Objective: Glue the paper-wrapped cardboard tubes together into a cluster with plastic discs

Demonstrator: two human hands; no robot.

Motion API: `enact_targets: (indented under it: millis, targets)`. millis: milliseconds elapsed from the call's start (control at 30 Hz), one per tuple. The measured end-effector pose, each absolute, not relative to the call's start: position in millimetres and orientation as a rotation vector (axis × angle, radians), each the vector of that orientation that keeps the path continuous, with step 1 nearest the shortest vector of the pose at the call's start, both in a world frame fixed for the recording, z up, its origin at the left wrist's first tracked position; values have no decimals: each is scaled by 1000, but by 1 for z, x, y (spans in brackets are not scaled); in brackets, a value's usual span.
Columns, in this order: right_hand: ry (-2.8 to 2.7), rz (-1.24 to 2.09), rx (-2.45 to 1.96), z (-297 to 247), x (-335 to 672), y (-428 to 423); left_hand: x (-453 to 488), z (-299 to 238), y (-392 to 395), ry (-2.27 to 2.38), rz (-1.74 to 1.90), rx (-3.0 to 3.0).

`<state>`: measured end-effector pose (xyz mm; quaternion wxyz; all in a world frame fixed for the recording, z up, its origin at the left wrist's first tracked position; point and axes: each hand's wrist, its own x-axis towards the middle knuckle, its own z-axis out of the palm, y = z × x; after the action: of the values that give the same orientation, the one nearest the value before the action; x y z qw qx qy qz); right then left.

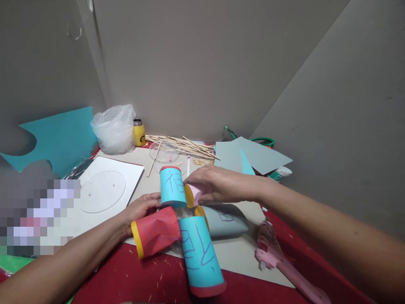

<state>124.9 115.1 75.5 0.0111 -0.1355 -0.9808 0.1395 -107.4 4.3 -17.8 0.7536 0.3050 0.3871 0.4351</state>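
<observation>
Several rolled paper tubes spread out around a clear plastic centre point(187, 211). An upper blue tube point(171, 185) has a red rim and purple writing. Below it are a red tube point(158, 231) with a yellow rim, a lower blue tube point(201, 253) with a red rim, and a grey tube point(226, 220) with a yellow edge. My left hand point(142, 211) grips this paper-tube craft from the left, its fingertips hidden behind the upper blue tube. On the right, my right hand point(213, 183) is closed around a pink tube point(198, 192) with a yellow end, touching the upper blue tube.
A pink hot glue gun point(278, 261) lies at the right. Behind are wooden sticks point(190, 145), a clear plastic lid point(164, 151), a yellow bottle point(139, 134) and a plastic bag point(114, 128). Grey card point(268, 154) and cut blue paper point(63, 135) flank them.
</observation>
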Motion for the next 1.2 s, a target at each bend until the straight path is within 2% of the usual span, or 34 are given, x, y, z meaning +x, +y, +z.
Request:
enact_targets:
  millis: [133, 467, 833, 967, 1200]
  targets:
    - [-3045, 360, -498, 79, 129, 117, -107, -18, 5, 873, 998, 622]
    - [-2554, 11, -647, 89, 178, 97, -114, -23, 10, 900, 1249, 591]
    - [-2423, 19, -707, 79, 157, 66, -109, -21, 5, 977, 1317, 622]
    - [-2342, 114, -1076, 93, 125, 71, -106, -21, 2, 980, 1322, 672]
    - [-2383, 58, -1446, 109, 72, 92, -102, -23, -2, 977, 1353, 754]
